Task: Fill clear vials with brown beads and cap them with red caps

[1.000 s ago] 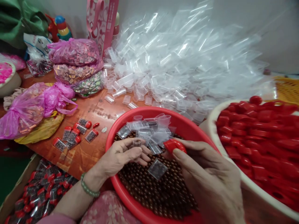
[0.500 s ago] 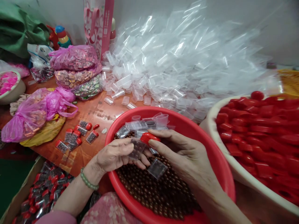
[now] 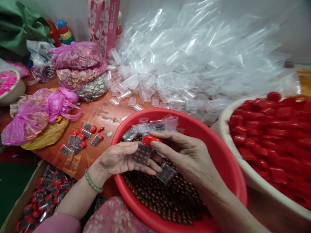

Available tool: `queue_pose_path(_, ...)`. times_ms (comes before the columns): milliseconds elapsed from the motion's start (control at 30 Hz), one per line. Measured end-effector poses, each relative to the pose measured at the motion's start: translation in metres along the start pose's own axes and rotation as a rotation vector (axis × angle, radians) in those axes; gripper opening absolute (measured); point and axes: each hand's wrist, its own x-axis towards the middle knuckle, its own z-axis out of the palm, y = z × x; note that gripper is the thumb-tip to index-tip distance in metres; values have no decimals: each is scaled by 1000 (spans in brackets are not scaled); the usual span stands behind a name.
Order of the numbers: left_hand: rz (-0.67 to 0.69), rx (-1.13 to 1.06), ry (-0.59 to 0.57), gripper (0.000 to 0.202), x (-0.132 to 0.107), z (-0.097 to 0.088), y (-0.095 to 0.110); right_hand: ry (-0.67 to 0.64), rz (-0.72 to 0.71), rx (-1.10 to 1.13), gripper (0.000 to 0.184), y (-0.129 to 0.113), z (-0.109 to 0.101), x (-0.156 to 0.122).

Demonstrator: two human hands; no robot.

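My left hand is closed round a small clear container filled with brown beads, held over the red basin. My right hand pinches a red cap that sits on the top end of that container. Below both hands the basin holds a bed of brown beads. Another filled clear container lies on the beads just under my fingers, and several empty clear containers rest at the basin's far side.
A white basin of red caps stands at the right. A large heap of empty clear containers covers the back. Capped containers lie on the table, more in a cardboard box below left. Pink bags sit left.
My right hand carried the red cap leftward from mid-basin to the container in my left hand. The cap now sits on the container's end. The view shifted slightly.
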Motion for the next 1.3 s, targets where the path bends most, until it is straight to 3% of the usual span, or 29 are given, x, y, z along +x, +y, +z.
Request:
queue_pose_path(100, -21, -59, -25, 51, 0, 0, 2, -1, -18, -10, 16, -1, 1, 0)
queue_pose_path(267, -11, -4, -16, 42, 0, 2, 1, 19, 11, -5, 16, -5, 3, 1)
queue_pose_path(433, -14, 54, 36, 36, 1, -1, -3, 36, 10, 11, 14, -9, 10, 3)
queue_pose_path(667, 72, 149, 124, 34, 1, -5, -13, -53, 76, 105, 17, 5, 12, -5)
queue_pose_path(867, 77, 291, 179, 45, 4, -6, -14, -114, -71, -153, 12, 10, 0, -6)
queue_pose_path(1067, 44, 531, 239, 56, 4, -2, -12, -272, -395, -448, 15, 5, -8, -3)
queue_pose_path(1200, 84, 579, 241, 57, 6, 1, -10, -274, -522, -666, 33, 8, -6, -9)
queue_pose_path(1300, 100, 529, 294, 56, 8, 3, -11, -204, -607, -845, 53, 13, 2, -12)
